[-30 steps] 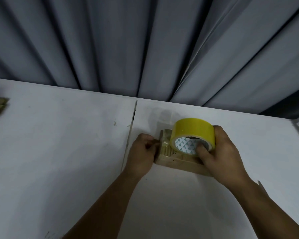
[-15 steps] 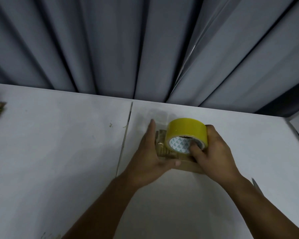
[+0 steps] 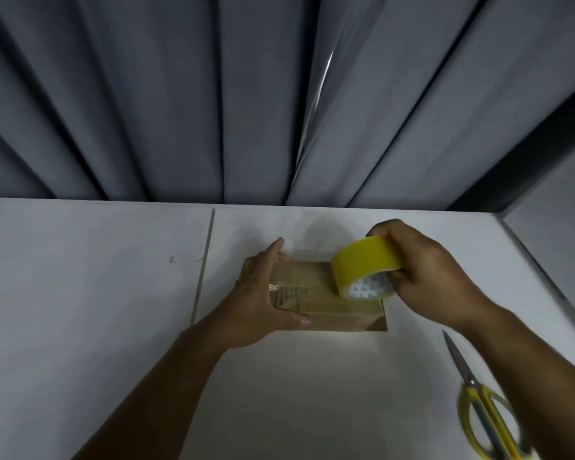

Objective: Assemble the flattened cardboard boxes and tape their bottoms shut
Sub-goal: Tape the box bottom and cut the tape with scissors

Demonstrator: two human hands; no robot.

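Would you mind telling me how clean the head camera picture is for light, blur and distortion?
Head view: dim, colours muted; the scissors at lower right are blurred, the cardboard box and yellow tape roll fairly sharp; wide-angle distortion fans the curtain folds outward; a soft shadow lies on the table behind the box; a glint streaks one fold.
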